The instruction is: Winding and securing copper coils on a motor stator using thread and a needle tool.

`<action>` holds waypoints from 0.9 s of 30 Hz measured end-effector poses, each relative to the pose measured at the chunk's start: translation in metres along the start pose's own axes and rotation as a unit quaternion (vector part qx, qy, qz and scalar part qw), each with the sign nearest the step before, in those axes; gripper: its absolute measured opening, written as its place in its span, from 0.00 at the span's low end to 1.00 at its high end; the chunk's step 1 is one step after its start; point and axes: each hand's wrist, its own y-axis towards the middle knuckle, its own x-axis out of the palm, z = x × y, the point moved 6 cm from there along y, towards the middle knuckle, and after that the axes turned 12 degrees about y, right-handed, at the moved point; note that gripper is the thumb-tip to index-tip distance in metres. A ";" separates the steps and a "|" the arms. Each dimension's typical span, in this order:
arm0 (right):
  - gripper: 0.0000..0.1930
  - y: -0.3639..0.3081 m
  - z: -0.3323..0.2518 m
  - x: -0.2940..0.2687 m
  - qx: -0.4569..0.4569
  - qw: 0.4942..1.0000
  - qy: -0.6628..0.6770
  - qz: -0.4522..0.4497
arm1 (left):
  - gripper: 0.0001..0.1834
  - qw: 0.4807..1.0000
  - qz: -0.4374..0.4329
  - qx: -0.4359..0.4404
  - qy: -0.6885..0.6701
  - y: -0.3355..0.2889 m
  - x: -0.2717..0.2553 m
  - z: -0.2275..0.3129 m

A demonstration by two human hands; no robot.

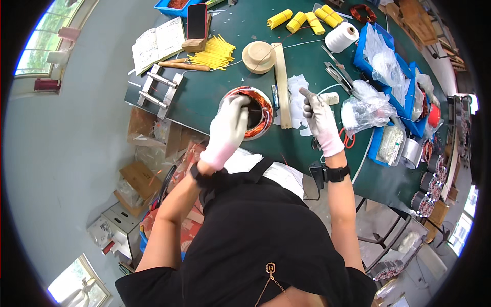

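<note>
A round motor stator (264, 127) with orange-brown copper windings and a pale rim stands near the table's front edge. My left hand (230, 123), in a white glove with grey fingertips, lies over its left side, fingers bent onto the windings. To the right, my gloved right hand (321, 118) hovers over white paper pieces (296, 97), one finger stretched out, the others curled. Whether anything is inside those curled fingers is hidden. Between the hands lies a flat wooden strip (281, 84). A round wooden block (258, 57) sits just beyond the stator.
Yellow sticks (215, 52), an open notebook (158, 45) and a propped phone (197, 21) lie at left, near a metal frame (159, 91). A thread spool (341, 37), scissors (348, 138), plastic bags (368, 106) and blue bins (362, 53) crowd the right.
</note>
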 end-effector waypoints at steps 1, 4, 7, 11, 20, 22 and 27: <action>0.24 0.002 -0.006 0.005 -0.026 0.999 0.017 -0.038 | 0.10 0.999 0.030 -0.004 0.032 0.007 0.013 -0.001; 0.23 0.010 -0.018 0.012 -0.040 0.997 0.045 -0.049 | 0.10 0.998 -0.005 -0.013 0.054 0.041 0.052 -0.005; 0.20 0.015 -0.035 0.018 -0.042 0.993 0.077 -0.073 | 0.09 0.994 -0.087 0.004 0.061 0.075 0.072 0.012; 0.19 0.013 -0.069 0.015 -0.103 0.988 0.108 -0.031 | 0.08 0.987 -0.104 0.075 0.099 0.106 0.070 0.057; 0.22 -0.006 -0.127 0.014 -0.230 0.972 -0.025 0.029 | 0.09 0.976 -0.078 0.152 0.133 0.118 0.079 0.108; 0.22 -0.006 -0.125 0.017 -0.212 0.977 -0.025 0.023 | 0.09 0.975 -0.080 0.151 0.145 0.118 0.080 0.107; 0.22 -0.005 -0.122 0.022 -0.198 0.979 -0.048 0.011 | 0.10 0.975 -0.073 0.150 0.149 0.120 0.080 0.106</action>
